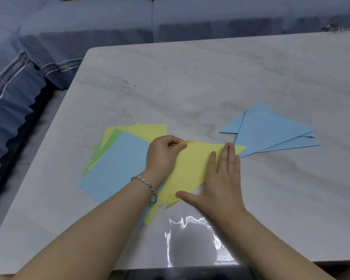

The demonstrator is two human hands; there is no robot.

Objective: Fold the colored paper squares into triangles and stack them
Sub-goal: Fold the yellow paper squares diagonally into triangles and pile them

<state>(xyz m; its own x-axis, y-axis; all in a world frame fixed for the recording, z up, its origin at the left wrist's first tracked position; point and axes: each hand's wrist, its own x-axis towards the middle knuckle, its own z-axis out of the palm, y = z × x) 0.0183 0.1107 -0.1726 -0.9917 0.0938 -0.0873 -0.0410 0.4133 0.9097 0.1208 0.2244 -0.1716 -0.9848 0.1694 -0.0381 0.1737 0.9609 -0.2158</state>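
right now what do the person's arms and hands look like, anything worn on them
Both forearms are bare, with no sleeves in view. The left hand has a silver link bracelet around its wrist. The right hand shows no ring, watch or bracelet. No gloves on either hand.

Matt paper squares on a glossy marble-look table, metal bracelet
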